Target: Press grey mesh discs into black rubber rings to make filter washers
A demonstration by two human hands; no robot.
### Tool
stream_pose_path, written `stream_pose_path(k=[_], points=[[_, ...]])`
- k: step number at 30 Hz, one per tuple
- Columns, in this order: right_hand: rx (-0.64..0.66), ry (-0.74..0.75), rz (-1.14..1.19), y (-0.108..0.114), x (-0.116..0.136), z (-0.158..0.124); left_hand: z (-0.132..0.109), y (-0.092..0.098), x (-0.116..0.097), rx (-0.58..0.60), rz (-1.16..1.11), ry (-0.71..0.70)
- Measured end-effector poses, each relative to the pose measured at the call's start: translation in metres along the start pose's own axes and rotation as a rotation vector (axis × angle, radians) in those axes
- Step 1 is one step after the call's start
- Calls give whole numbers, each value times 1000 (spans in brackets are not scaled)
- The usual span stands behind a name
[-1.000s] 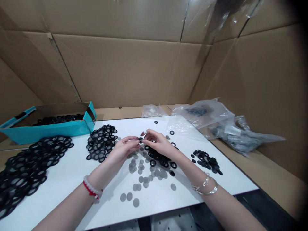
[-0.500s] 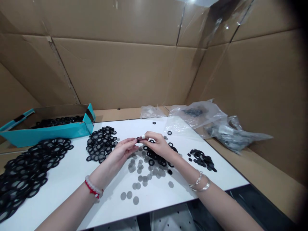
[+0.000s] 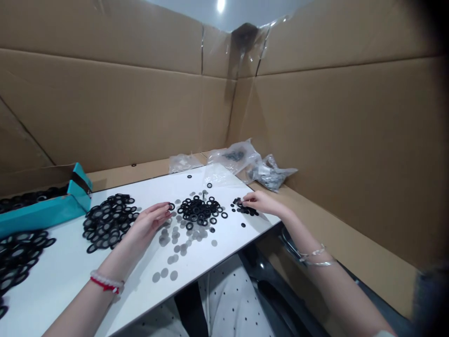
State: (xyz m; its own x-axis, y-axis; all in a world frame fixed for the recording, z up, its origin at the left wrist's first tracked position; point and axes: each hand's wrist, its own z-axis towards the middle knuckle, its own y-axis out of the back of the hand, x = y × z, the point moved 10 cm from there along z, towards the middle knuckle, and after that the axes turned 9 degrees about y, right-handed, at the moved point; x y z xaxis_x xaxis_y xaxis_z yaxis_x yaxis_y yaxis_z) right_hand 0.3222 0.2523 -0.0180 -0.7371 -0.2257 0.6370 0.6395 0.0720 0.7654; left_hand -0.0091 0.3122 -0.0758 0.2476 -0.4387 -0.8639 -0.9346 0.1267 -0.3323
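My left hand (image 3: pixel 151 221) is over the white board (image 3: pixel 136 285), thumb and fingertips pinching a black ring (image 3: pixel 171 206). To its right lies a heap of loose black rings (image 3: pixel 199 210), with thin grey discs (image 3: pixel 173 275) scattered in front and around it. Farther right, my right hand (image 3: pixel 263 203) reaches down with its fingertips drawn together at a small pile of little black discs (image 3: pixel 249 211). Whether a piece is between those fingertips I cannot make out. A heap of black rings with grey centres (image 3: pixel 108 222) lies left of my left hand.
A blue box (image 3: pixel 45 213) of black rings stands at the left, with another heap of grey-centred rings (image 3: pixel 21 257) before it. Clear plastic bags (image 3: pixel 270 175) lie behind the board's right end. Cardboard walls (image 3: pixel 140 103) enclose the back and right.
The view has turned right. My hands were together over the middle heap; my right hand has moved away to the small disc pile, while my left keeps a black ring.
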Motion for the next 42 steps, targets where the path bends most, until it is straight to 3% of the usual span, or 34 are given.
stream_pose_path(k=[4, 8, 12, 15, 18, 22, 27, 35, 42], points=[[-40, 3, 9, 1, -6, 1, -5, -12, 5, 48, 18, 35], [-82, 49, 109, -5, 18, 12, -8, -16, 4, 61, 15, 14], [8, 238, 405, -48, 76, 45, -8, -14, 2, 44, -8, -23], [67, 268, 580, -87, 109, 74, -9, -12, -1, 21, -29, -50], [85, 296, 648, -112, 131, 99, -12, -11, -8, 3, -57, -86], [152, 348, 668, -127, 149, 117, -14, -4, -16, -44, -94, -138], [167, 382, 627, -130, 156, 125, -12, 16, -15, -213, -20, -156], [116, 359, 550, -139, 136, 131, -5, 6, -5, -87, -45, -125], [157, 351, 534, -145, 139, 120, -10, 1, -3, -135, 40, -119]])
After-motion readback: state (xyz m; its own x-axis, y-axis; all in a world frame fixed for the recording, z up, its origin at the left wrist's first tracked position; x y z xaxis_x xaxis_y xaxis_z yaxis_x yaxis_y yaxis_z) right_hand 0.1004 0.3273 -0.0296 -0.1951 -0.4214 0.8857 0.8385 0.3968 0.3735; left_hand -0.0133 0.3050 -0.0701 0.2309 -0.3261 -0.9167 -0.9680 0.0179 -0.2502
